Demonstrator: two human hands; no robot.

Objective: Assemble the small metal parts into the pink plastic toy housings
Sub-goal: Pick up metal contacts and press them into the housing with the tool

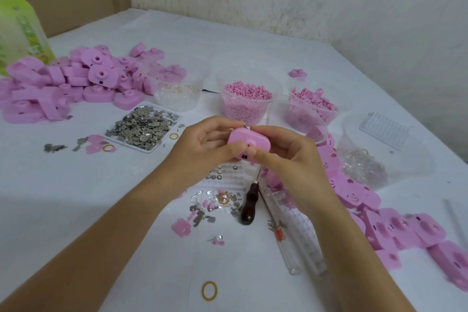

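Both hands, left point(202, 144) and right point(283, 154), grip one housing point(247, 142), a metal part at its top edge; a big pile point(63, 83) waits.

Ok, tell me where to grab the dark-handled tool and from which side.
Take the tool by its thick dark handle, from above at the near end. It lies flat with the rounded butt toward the person, and its thin shaft runs away under the right hand, which holds the housing. Probably pinch across the handle's sides.
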